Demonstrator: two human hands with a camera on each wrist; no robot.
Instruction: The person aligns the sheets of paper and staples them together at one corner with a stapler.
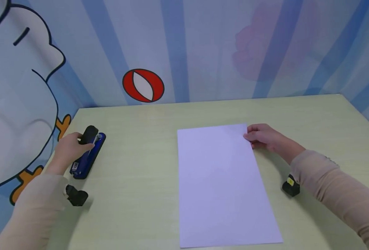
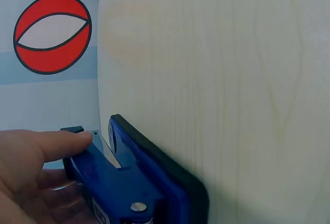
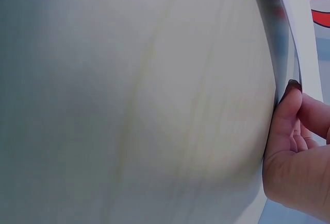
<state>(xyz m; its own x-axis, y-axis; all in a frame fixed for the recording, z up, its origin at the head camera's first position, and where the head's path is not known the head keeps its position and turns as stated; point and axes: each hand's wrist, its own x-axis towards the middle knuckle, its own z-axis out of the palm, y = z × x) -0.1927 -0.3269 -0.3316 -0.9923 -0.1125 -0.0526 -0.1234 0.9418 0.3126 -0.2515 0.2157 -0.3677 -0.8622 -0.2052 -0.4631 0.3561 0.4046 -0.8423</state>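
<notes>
At the left of the table, my left hand (image 1: 69, 151) grips a blue stapler (image 1: 89, 158) with a black top end. In the left wrist view the thumb presses on the upper arm of the stapler (image 2: 116, 183), with the other fingers curled beneath that arm. A white sheet of paper (image 1: 220, 187) lies lengthwise near the middle of the table. Its far right corner is pinched between the thumb and fingers of my right hand (image 1: 264, 137). From the right wrist, the paper (image 3: 296, 23) appears edge-on, raised above the surface at the hand (image 3: 301, 147).
The pale wood-grain table (image 1: 140, 156) meets a blue striped wall (image 1: 203, 52) with a red and white ball picture (image 1: 143, 85) along its far edge. A black wrist device (image 1: 77, 196) sits at the left cuff, another device (image 1: 291, 186) at the right.
</notes>
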